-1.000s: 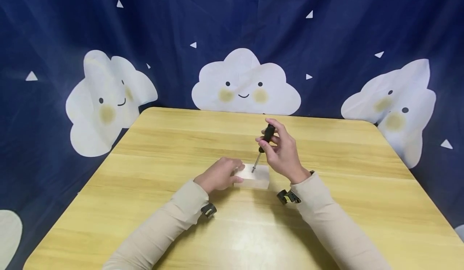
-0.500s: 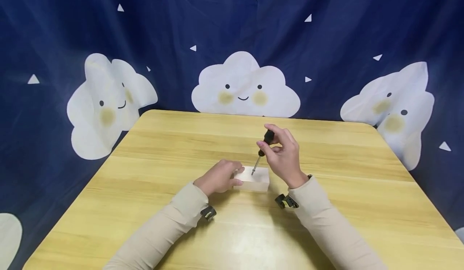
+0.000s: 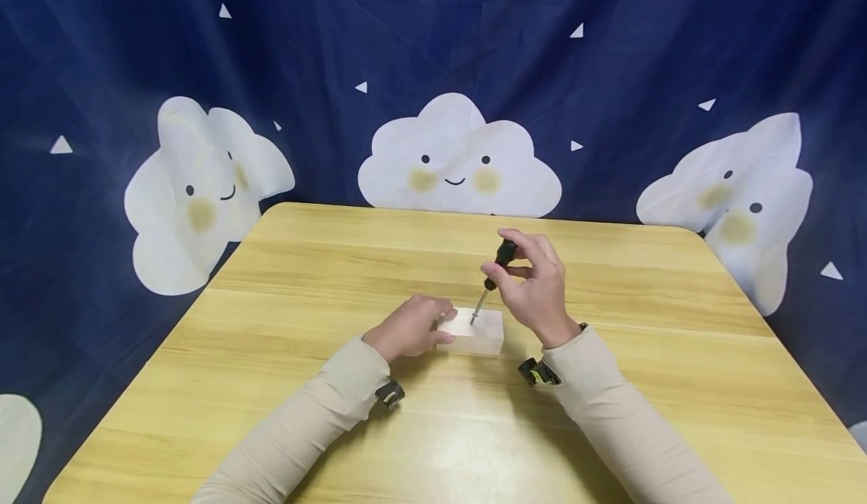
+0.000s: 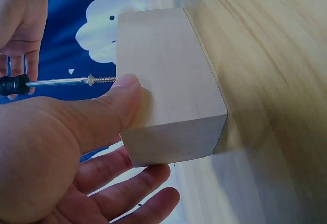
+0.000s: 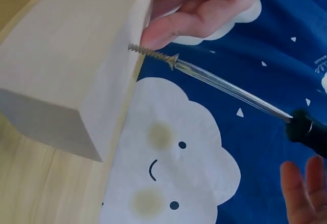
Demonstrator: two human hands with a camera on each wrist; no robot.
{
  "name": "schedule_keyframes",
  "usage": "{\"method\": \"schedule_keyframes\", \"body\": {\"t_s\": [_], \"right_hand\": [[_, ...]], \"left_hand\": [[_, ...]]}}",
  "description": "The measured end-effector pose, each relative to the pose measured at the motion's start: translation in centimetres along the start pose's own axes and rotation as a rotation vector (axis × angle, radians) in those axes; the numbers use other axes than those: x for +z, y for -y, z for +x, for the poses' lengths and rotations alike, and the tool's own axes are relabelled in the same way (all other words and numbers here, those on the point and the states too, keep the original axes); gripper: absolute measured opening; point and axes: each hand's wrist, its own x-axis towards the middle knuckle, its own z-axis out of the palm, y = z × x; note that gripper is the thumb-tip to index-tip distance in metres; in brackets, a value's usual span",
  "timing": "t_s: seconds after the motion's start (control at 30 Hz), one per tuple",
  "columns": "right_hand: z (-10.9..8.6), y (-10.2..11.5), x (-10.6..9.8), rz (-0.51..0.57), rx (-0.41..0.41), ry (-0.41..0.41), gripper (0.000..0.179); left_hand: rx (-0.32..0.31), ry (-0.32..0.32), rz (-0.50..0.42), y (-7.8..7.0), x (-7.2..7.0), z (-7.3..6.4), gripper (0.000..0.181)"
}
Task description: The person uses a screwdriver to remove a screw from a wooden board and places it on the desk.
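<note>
A pale wooden block (image 3: 484,344) lies on the table, and my left hand (image 3: 409,328) grips its left end, thumb on the near side and fingers around the far side. In my right hand (image 3: 538,289) is a screwdriver with a black handle (image 3: 505,253), pinched between thumb and fingers and leaning a little to the right. Its metal shaft (image 5: 230,88) meets the head of a screw (image 5: 153,54), which stands in the block's top face. Much of the screw's thread shows above the wood in both wrist views.
The light wood-grain table (image 3: 305,263) extends around both arms. Behind it hangs a dark blue curtain (image 3: 325,22) printed with white clouds and triangles. A small black wrist camera (image 3: 390,394) is strapped to the left wrist, another (image 3: 535,372) to the right.
My right fingers have shifted around the screwdriver handle, and that hand has moved slightly right. The left hand and the block stay in place. The whole head view has bobbed slightly.
</note>
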Motion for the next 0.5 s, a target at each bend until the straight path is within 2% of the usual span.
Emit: {"method": "schedule_keyframes", "body": {"t_s": [0.2,0.5], "right_hand": [[0.01,0.19,0.21,-0.044,0.008,-0.051,0.052],[-0.02,0.05,-0.03,-0.045,-0.013,0.000,0.050]], "left_hand": [[-0.005,-0.002,-0.007,-0.06,0.05,-0.07,0.035],[0.024,-0.019,-0.019,0.04,-0.01,-0.02,0.029]]}}
